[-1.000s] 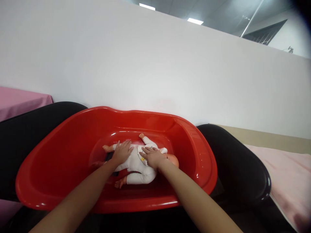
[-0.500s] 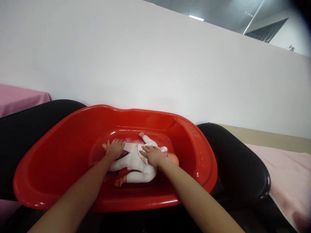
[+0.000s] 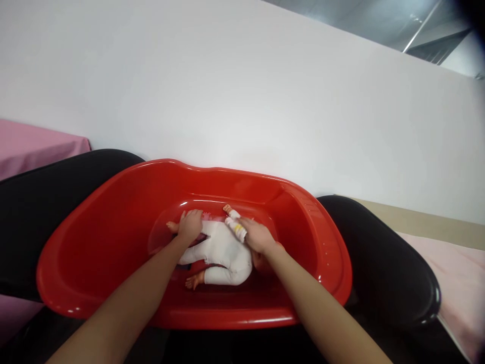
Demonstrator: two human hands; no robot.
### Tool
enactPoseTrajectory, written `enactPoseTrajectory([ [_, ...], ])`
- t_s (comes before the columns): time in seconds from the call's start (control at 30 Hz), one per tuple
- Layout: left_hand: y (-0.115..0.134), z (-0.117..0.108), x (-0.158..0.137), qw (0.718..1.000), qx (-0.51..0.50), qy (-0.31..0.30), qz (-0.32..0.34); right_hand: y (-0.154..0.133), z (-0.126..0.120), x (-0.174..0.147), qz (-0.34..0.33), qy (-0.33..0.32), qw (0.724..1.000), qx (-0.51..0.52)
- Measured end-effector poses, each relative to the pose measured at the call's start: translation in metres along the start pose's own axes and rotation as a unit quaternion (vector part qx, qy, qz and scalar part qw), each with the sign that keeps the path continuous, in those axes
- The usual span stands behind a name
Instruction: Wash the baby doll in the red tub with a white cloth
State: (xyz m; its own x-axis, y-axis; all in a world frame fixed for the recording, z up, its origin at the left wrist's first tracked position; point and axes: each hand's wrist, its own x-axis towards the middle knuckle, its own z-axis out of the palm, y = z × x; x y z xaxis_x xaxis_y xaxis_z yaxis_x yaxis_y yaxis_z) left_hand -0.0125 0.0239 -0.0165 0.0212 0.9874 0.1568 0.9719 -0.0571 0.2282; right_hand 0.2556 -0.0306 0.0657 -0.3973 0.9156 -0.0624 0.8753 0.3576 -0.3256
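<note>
White partition wall (image 3: 242,101) fills the far side of the head view, with a strip of ceiling above it at the right. Pink cloth (image 3: 34,144) covers a surface at far left, paler pink cloth (image 3: 454,273) lies at right, and two black rounded seats or tubs (image 3: 382,258) flank the middle; which they are is hard to tell.

Centre stage sits the red baby tub (image 3: 94,242), wide and shallow, and down in its basin lies the doll (image 3: 223,253) in a white bodysuit, head toward the right, legs toward the left, one bare foot poking out near the front.

Left hand (image 3: 190,226) rests flat over the doll's leg end, fingers loosely curled on the fabric. Right hand (image 3: 257,235) covers the shoulder and head end, fingers closed around the doll's far arm (image 3: 237,225), whose sleeve shows a yellow mark; that arm is lifted up toward the far wall of the tub.

As for progress: the doll is in the tub and fully dressed, no water shows, so by my reading the undressing has barely begun, with only the arm being worked and the whole suit still on.
</note>
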Motion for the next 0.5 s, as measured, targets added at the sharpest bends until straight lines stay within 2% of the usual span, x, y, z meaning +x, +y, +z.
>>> enactPoseTrajectory([
  [0.07, 0.008, -0.004, 0.003, 0.999, -0.035, 0.0, 0.03, 0.007, -0.007, -0.002, 0.079, 0.13, 0.982, 0.11],
  [0.17, 0.023, -0.009, 0.001, 0.994, -0.08, 0.002, 0.079, 0.022, -0.013, 0.002, 0.156, 0.278, 0.917, 0.242],
  [0.3, 0.04, -0.014, -0.009, 0.981, -0.096, -0.013, 0.169, 0.037, -0.015, 0.019, 0.233, 0.366, 0.81, 0.394],
  [0.37, 0.045, -0.016, -0.014, 0.978, -0.089, -0.029, 0.189, 0.038, -0.015, 0.032, 0.223, 0.371, 0.775, 0.461],
  [0.43, 0.047, -0.017, -0.018, 0.978, -0.081, -0.046, 0.188, 0.036, -0.014, 0.049, 0.187, 0.339, 0.783, 0.487],
  [0.5, 0.046, -0.017, -0.02, 0.978, -0.08, -0.058, 0.184, 0.031, -0.009, 0.069, 0.169, 0.308, 0.81, 0.47],
])
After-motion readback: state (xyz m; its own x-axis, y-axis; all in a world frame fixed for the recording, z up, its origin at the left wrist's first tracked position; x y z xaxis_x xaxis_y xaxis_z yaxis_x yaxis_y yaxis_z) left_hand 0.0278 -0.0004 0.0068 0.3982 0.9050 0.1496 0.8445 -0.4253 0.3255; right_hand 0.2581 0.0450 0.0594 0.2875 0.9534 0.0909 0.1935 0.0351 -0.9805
